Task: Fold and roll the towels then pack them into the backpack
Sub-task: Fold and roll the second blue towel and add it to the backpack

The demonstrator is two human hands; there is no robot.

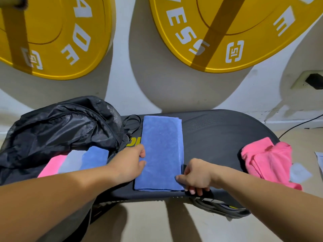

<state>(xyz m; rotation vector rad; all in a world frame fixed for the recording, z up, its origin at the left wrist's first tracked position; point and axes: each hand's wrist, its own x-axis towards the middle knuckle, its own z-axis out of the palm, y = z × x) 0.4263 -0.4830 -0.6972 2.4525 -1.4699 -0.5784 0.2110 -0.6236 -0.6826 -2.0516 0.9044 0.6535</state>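
A blue towel [161, 151], folded into a long strip, lies flat on the black bench [218, 135], running away from me. My left hand [130, 162] pinches its left edge near the middle. At the strip's near right corner my right hand [195, 175] holds the edge, thumb on top and fingers curled under. The black backpack [57, 130] stands open on the left end of the bench, with rolled pink, grey and blue towels [75, 162] showing in its mouth. A crumpled pink towel [269, 161] sits on the right end of the bench.
Two large yellow weight plates [227, 32] hang on the white wall behind the bench. A wall socket with a black plug [312, 81] is at the far right, and a cable runs along the floor. A pale cloth [298, 172] lies beside the pink towel.
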